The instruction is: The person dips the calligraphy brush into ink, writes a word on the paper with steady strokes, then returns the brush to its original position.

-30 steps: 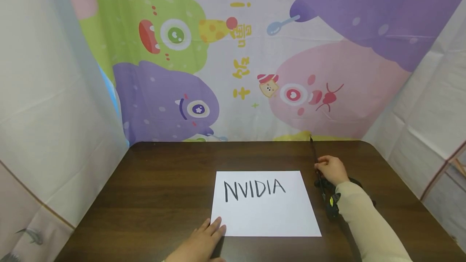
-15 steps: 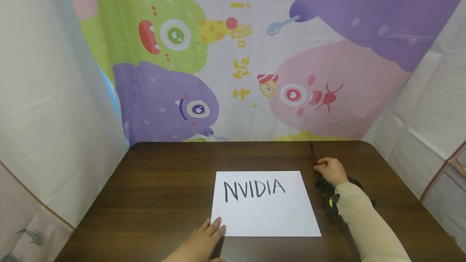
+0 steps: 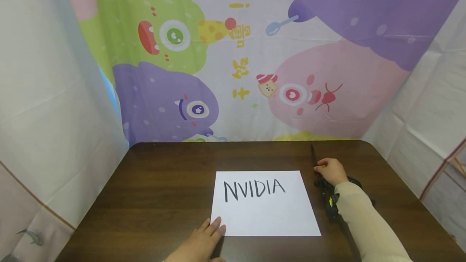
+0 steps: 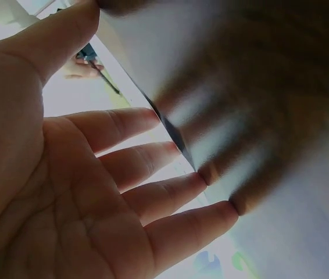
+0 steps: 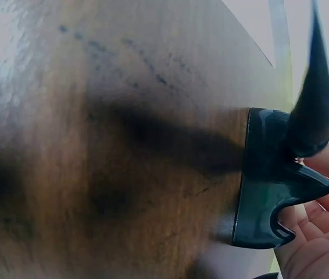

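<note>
My right hand (image 3: 331, 170) pinches the handle of a dark writing brush (image 3: 313, 155) at the table's right side. Its black bristles (image 5: 315, 110) point back toward me, above a glossy dark-green brush rest (image 5: 260, 192) with a notched top. In the right wrist view, fingertips show behind that rest; whether the brush touches it I cannot tell. My left hand (image 3: 202, 239) lies with extended fingers on the lower left corner of a white sheet of paper (image 3: 269, 219). Black letters reading "NVIDIA" (image 3: 255, 189) stand in the sheet's upper part.
A dark object with a yellow-green patch (image 3: 331, 202) sits under the right forearm, partly hidden by the sleeve (image 3: 367, 221). The brown wooden table (image 3: 153, 189) ends at a cartoon-print curtain (image 3: 247, 120). Pale cloth hangs at both sides.
The brush's far end has dipped from the curtain's lower edge to just over the table's back edge. My right hand has lowered slightly with it. My left hand and the paper stay put.
</note>
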